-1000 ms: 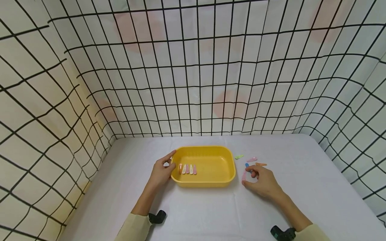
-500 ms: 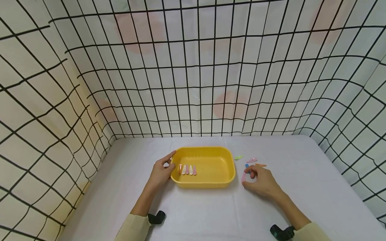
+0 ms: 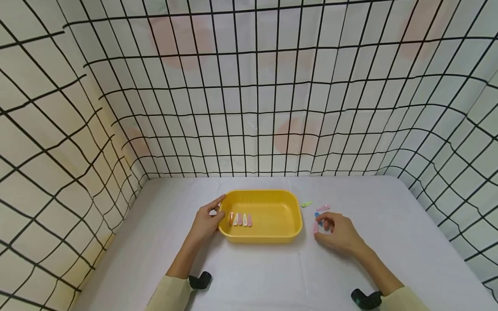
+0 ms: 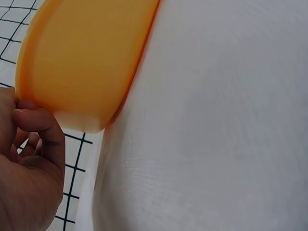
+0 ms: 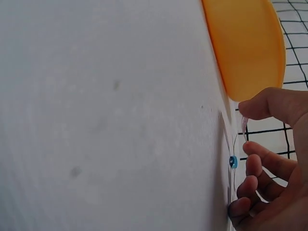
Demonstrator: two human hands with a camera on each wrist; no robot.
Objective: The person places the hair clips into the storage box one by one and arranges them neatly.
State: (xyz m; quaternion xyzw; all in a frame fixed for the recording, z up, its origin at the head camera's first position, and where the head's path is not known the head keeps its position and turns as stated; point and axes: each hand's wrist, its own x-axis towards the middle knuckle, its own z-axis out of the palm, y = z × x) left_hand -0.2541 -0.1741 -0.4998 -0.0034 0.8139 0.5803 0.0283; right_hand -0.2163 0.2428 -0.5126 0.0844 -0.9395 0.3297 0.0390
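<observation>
My left hand (image 3: 205,222) grips the left end of a yellow plastic tray (image 3: 260,239), thumb over its rim. In the left wrist view the thumb and fingers of the left hand (image 4: 30,168) pinch the tray edge. To the right of the tray, my right hand (image 3: 340,234) pinches a pink snap hair clip (image 3: 315,227) between thumb and forefinger. That pink hair clip (image 5: 244,125) shows upright between the fingertips in the right wrist view. Partly behind those fingers lies a blue hair clip (image 3: 317,215). Inside the tray stands a row of orange, white and pink clips (image 3: 245,220).
Beyond the right hand lie a green clip (image 3: 306,204) and another pink clip (image 3: 323,207). White cloth (image 3: 264,276) covers the table. A white backdrop with a black grid (image 3: 256,142) rises behind and at both sides.
The right hand, with the pink hair clip, has shifted very slightly and now covers the orange clip on the table. The left hand keeps its hold on the tray.
</observation>
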